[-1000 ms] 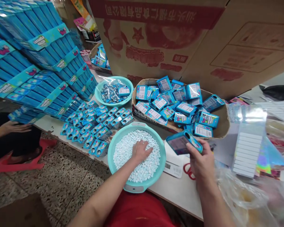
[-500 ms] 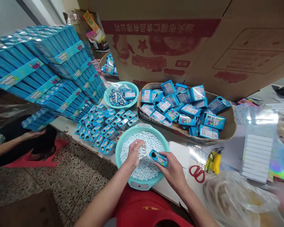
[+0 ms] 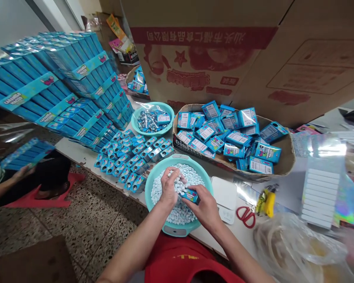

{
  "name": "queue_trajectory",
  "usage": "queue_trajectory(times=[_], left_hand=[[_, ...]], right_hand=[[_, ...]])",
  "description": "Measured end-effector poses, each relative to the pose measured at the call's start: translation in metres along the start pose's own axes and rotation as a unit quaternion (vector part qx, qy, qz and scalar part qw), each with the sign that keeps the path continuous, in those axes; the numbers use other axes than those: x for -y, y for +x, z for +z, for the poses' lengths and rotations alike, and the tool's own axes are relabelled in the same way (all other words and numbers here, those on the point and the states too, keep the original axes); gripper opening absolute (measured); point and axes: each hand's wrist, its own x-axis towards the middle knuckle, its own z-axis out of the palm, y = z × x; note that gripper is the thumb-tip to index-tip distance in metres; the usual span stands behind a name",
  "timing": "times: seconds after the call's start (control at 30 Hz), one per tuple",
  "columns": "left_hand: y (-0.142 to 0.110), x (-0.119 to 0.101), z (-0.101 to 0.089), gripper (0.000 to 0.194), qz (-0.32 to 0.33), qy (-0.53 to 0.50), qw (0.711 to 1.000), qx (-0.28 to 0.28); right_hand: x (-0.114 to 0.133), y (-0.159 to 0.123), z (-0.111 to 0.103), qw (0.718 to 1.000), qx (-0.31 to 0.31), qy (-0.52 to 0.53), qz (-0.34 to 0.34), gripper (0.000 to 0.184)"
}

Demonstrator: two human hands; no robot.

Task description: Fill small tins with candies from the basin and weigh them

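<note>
Over a turquoise basin (image 3: 207, 177) full of small white candies (image 3: 179, 215), my left hand (image 3: 169, 188) is cupped round a handful of those candies. My right hand (image 3: 205, 207) grips a small blue candy box (image 3: 190, 195), its printed face turned up. The handful of candies rests against the left end of the box, and the fingers there partly hide the box's opening. Left of the basin, several upright blue boxes (image 3: 126, 159) with round holes in their tops stand in rows on the table.
An open carton (image 3: 287, 157) heaped with blue boxes stands behind the basin. A second turquoise basin (image 3: 134, 118) holds wrapped pieces. Red scissors (image 3: 246, 217), a yellow-handled tool (image 3: 270, 203) and a white scale (image 3: 225, 196) lie right. Tall box stacks (image 3: 88, 70) and a co-worker's hand (image 3: 23, 173) are left.
My hands have come together, so the blue box now meets the candies in my left hand. At left, the co-worker's hand and tray of boxes have moved further left.
</note>
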Motion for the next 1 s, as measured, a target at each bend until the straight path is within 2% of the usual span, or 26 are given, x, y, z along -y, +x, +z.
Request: queue_trajectory(times=[0.2, 0.3, 0.47, 0.63, 0.8, 1.0], left_hand=[[0.002, 0.003, 0.003, 0.024, 0.006, 0.025, 1.000, 0.010], [0.002, 0.002, 0.005, 0.025, 0.004, 0.029, 0.999, 0.019], [0.000, -0.001, 0.008, 0.027, 0.013, 0.058, 0.998, 0.012], [-0.001, -0.001, 0.008, 0.028, 0.006, 0.057, 0.998, 0.022], [0.000, 0.001, 0.006, 0.028, 0.044, 0.080, 0.996, 0.013], [-0.003, 0.000, 0.008, 0.031, 0.030, 0.060, 0.998, 0.012]], right_hand=[[0.001, 0.000, 0.001, 1.000, 0.007, -0.001, -0.005, 0.026], [0.003, 0.000, 0.000, 1.000, -0.003, 0.005, 0.013, 0.027], [0.004, 0.000, -0.001, 1.000, 0.015, 0.008, 0.024, 0.026], [0.004, 0.002, 0.000, 1.000, -0.002, 0.017, 0.022, 0.027], [0.008, 0.004, 0.004, 0.999, -0.018, 0.024, 0.029, 0.026], [0.010, 0.004, 0.007, 0.997, -0.020, 0.054, 0.050, 0.025]])
